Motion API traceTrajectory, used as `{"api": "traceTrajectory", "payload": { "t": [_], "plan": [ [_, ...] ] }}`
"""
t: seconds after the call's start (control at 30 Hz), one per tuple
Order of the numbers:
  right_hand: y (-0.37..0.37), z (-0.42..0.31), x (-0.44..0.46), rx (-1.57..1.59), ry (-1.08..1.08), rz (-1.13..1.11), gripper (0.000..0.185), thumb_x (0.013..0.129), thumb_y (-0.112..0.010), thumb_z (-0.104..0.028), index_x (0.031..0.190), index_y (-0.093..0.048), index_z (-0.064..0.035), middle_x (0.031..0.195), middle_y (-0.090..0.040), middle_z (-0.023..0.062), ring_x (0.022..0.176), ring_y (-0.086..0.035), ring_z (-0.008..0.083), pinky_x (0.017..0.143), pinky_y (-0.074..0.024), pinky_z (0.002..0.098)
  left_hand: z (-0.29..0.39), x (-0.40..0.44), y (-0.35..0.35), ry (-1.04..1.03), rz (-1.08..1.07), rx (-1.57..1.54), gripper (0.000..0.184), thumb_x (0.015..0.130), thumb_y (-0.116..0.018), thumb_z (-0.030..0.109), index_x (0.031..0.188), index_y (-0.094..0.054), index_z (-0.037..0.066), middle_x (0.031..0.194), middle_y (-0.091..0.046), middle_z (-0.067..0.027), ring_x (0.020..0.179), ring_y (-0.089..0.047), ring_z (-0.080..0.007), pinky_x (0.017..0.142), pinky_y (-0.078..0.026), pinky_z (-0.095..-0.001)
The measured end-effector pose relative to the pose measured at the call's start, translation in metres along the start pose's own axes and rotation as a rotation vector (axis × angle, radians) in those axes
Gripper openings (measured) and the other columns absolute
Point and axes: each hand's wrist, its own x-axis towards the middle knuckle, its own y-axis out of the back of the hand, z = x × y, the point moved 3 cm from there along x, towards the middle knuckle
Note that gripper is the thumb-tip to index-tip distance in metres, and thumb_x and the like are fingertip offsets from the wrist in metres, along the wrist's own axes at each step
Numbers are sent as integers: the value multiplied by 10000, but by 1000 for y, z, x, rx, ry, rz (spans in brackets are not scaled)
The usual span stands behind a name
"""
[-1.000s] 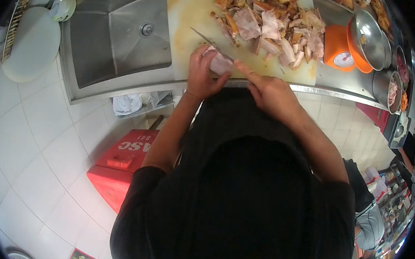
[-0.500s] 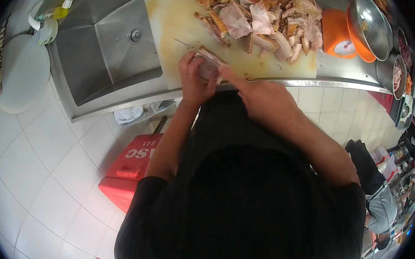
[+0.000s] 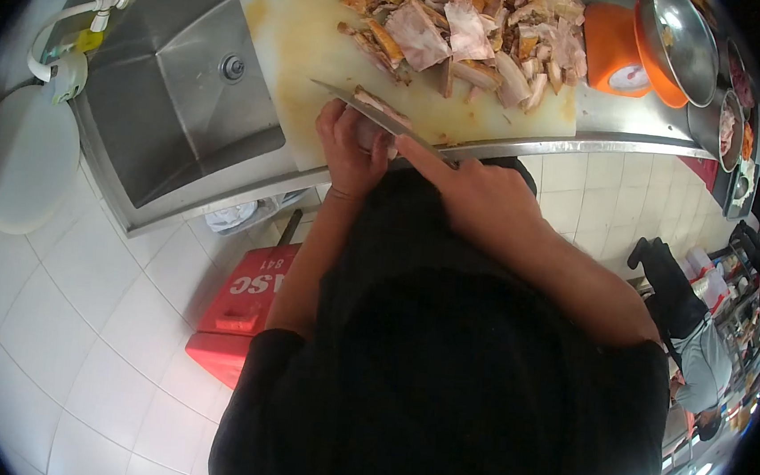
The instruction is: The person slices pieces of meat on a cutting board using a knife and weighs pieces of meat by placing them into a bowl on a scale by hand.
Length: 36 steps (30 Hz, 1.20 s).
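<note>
My left hand [image 3: 351, 150] holds a piece of meat [image 3: 378, 108] near the front edge of the white cutting board [image 3: 296, 52]. A long knife [image 3: 368, 110] lies across this piece, its tip pointing up and to the left. Its handle is in my right hand [image 3: 481, 196], whose index finger is stretched along the blade's back. Much of the meat piece is hidden behind the blade and my left fingers. Farther back on the board is a heap of cut meat pieces [image 3: 480, 44], pale and brown.
Left of the board is a steel sink [image 3: 177, 88] with a white faucet [image 3: 67, 12]. To the right stand an orange scale [image 3: 613, 55] and metal bowls [image 3: 681, 47]. A red box [image 3: 245, 303] is on the tiled floor. Another person [image 3: 697, 352] is at lower right.
The view has shifted, so the sink shows more fully. The knife blade has turned to show its flat side over the meat piece. Both hands keep their holds.
</note>
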Motion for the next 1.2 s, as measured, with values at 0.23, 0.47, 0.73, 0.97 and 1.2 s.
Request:
{"api": "traceTrajectory", "payload": {
  "t": [0.23, 0.47, 0.73, 0.97, 1.2],
  "plan": [
    [-8, 14, 5, 44, 53, 51, 803, 916, -595, -71, 1631, -338, -332, 801, -703, 214, 730, -725, 406, 690, -587, 523, 2, 2, -2, 34, 36, -68, 619, 808, -770, 109, 1358, -493, 48, 1350, -506, -267, 1244, -494, -468, 1073, -403, -564],
    [1, 14, -6, 21, -9, -24, 774, 924, -591, -85, 1628, -347, -295, 794, -712, 203, 760, -730, 373, 721, -582, 520, 3, 0, -3, 20, 46, -56, 553, 827, -758, 98, 1315, -501, 55, 1324, -513, -267, 1204, -512, -460, 1049, -413, -557],
    [4, 16, -6, 47, -44, -94, 743, 942, -576, -86, 1623, -349, -277, 841, -725, 221, 784, -733, 395, 733, -583, 541, 4, 1, -7, -2, 56, -55, 504, 844, -739, 113, 1290, -513, 47, 1309, -531, -258, 1194, -515, -459, 1045, -413, -551],
    [-12, 25, 6, 63, -7, -48, 725, 960, -560, -78, 1623, -351, -282, 907, -738, 239, 822, -730, 430, 766, -585, 551, 1, 1, -10, 9, 66, -38, 423, 887, -720, 153, 1259, -556, 34, 1301, -540, -264, 1217, -510, -462, 1061, -409, -556],
    [-64, 62, 42, 119, 159, 222, 766, 955, -549, -57, 1639, -304, -301, 1041, -736, 235, 897, -728, 434, 795, -581, 547, 4, 2, -9, 34, 31, 20, 404, 951, -680, 209, 1280, -552, 12, 1323, -526, -283, 1231, -500, -470, 1080, -400, -557]
  ]
}}
